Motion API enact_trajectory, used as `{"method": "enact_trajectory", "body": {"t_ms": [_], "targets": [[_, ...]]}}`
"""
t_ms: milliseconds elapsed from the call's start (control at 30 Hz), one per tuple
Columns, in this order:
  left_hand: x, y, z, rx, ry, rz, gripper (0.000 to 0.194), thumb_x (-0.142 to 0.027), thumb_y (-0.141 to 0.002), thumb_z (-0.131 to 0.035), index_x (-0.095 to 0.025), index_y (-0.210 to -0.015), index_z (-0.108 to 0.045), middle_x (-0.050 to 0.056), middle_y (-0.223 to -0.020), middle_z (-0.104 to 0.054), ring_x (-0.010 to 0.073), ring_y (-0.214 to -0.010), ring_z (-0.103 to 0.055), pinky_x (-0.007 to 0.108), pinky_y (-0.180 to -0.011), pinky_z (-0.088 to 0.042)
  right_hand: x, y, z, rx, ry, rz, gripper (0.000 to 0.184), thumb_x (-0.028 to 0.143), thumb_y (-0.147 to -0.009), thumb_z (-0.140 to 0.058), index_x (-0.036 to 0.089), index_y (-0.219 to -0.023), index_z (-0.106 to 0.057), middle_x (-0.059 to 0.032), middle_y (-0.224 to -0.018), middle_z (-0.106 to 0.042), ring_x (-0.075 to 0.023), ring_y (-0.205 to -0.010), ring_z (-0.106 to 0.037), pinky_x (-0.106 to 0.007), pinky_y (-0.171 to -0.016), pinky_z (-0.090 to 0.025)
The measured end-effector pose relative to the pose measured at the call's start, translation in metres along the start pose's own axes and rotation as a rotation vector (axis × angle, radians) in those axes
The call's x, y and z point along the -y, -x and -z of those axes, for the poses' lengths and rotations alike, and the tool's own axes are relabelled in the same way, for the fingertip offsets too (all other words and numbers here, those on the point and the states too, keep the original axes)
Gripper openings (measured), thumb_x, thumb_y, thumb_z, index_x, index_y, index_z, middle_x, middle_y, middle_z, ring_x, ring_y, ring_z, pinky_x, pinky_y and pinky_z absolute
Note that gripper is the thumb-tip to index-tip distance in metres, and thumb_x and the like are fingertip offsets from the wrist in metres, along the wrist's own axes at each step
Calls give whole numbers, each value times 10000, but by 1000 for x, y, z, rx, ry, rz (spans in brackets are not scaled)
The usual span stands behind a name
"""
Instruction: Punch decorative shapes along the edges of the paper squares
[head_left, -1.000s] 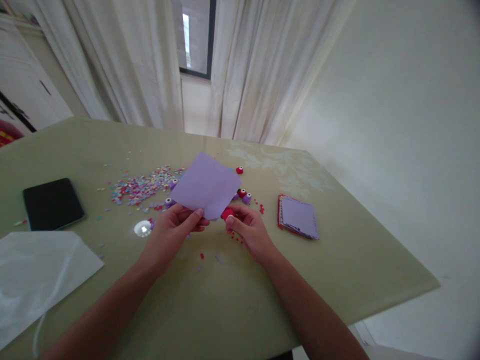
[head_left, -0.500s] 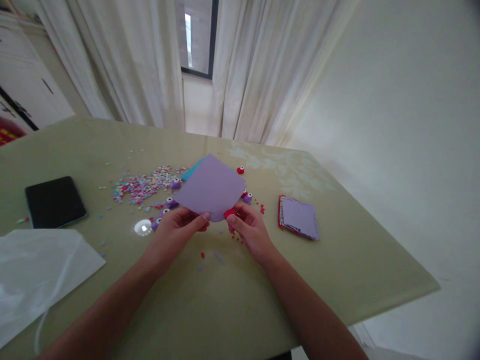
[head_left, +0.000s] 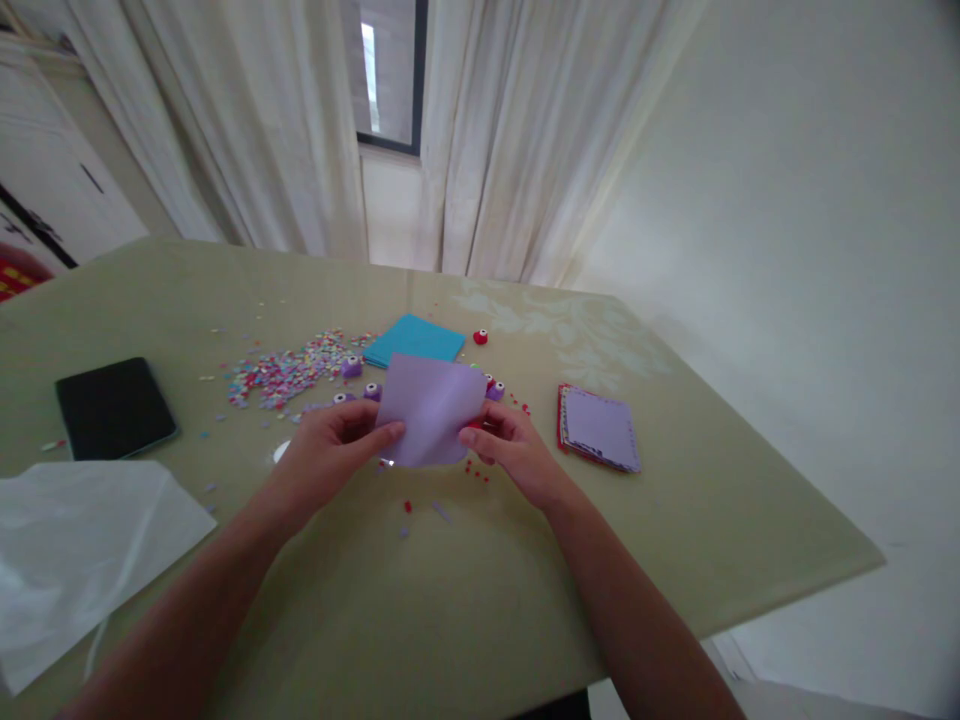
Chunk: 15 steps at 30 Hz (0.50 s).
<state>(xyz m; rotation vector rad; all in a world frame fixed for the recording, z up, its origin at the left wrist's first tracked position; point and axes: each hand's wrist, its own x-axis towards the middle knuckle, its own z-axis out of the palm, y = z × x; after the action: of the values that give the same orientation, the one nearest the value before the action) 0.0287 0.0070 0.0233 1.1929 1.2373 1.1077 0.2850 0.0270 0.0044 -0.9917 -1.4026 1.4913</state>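
Between my hands is a light purple square sheet (head_left: 431, 408), slightly bowed, held above the table. My left hand (head_left: 330, 440) pinches its left side between thumb and fingers. My right hand (head_left: 514, 445) is closed at its right edge; a small red object (head_left: 472, 428) shows by the thumb, mostly hidden. Behind the sheet lie blue square sheets (head_left: 417, 338). Small purple pieces with white round tops, like craft punches (head_left: 351, 366), stand around it, along with a red one (head_left: 481, 337). Red paper bits (head_left: 478, 473) are scattered below the right hand.
A heap of coloured paper bits (head_left: 296, 370) covers the table's left middle. A black tablet (head_left: 116, 408) and a white bag or sheet (head_left: 90, 550) lie at left. A stack of scalloped-looking squares (head_left: 600, 430) sits at right. The table's right edge (head_left: 757, 430) runs near the wall.
The purple sheet has turned from corner-up to nearly straight and come lower, showing more of the blue sheets behind it. My left hand has shifted its grip to the side.
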Motion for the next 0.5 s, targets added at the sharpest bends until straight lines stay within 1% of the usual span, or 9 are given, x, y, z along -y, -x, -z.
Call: {"method": "enact_trajectory", "body": {"t_ms": [67,133,200,267,367,500], "targets": [[5,-2,3,-74,1,-21,475,-618,-685,-964,-209,-893,-841,68,-864,-843,244,-761,-763,308,-679,-596,-1,-2,1,-78,-41,47,392,483,-772,-963,232,-1039,-821,-16,-888,-715,-151,-732,-551,-280,-652,-439],[11,-4,2,-178,63,-49,477,-597,-720,-954,-205,-958,-824,49,-834,-828,216,-728,-745,287,-661,-577,-5,-4,2,-162,-95,77,407,462,-760,-974,254,-1079,-833,-26,-953,-749,-165,-799,-596,-290,-712,-475],[16,-5,-2,-226,103,-59,471,-579,-720,-962,-194,-941,-802,42,-791,-814,199,-705,-735,280,-670,-574,-9,-6,1,-190,-117,69,396,464,-756,-978,254,-1062,-840,-32,-980,-764,-175,-835,-618,-304,-757,-495],[18,-4,-7,-223,89,-52,441,-568,-722,-960,-187,-866,-791,46,-748,-804,197,-689,-734,285,-682,-579,-12,-6,-1,-170,-105,41,399,478,-747,-983,244,-1036,-838,-34,-971,-768,-181,-844,-634,-318,-780,-507],[18,-1,-15,-193,30,-29,378,-543,-762,-927,-193,-762,-783,47,-693,-788,200,-654,-731,290,-656,-576,-16,-5,-8,-107,-86,3,443,475,-709,-1009,237,-1035,-827,-33,-976,-778,-189,-861,-665,-330,-807,-526],[14,4,-22,-172,80,12,371,-544,-747,-931,-199,-782,-797,59,-709,-808,227,-655,-760,328,-666,-622,-18,-2,-19,-63,-114,-33,444,482,-693,-1014,234,-1002,-815,-32,-977,-791,-189,-850,-682,-334,-817,-545]]}}
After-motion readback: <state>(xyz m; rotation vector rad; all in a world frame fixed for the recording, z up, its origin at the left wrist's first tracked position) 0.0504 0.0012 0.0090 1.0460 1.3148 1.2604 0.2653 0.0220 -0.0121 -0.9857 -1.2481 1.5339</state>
